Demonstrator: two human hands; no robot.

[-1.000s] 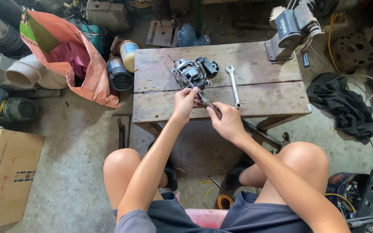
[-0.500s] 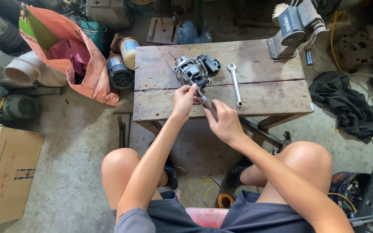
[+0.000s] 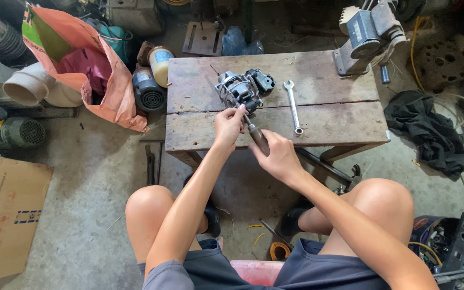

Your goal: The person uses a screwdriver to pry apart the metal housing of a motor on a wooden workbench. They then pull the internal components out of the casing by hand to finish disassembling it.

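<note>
Wooden-handled screwdriver (image 3: pixel 257 137), gripped by right hand (image 3: pixel 279 157), points up-left into motor (image 3: pixel 241 89); left hand (image 3: pixel 228 124) pinches its shaft.

Bare board is left on the wooden table (image 3: pixel 328 121) along its near right part and along its far left edge, where a hand could be set down. The middle is taken up by a small motor (image 3: pixel 241 88), with a spanner (image 3: pixel 293 106) lying just to its right, so only a narrow strip is left between the two. The far right corner is blocked by a grey bench vise (image 3: pixel 365 35). Approach from the left is hemmed by an orange sack (image 3: pixel 100 80) and two cans (image 3: pixel 154 80) standing against the table's side. On the right, the floor beside the table is covered by a dark cloth (image 3: pixel 425 131).
</note>
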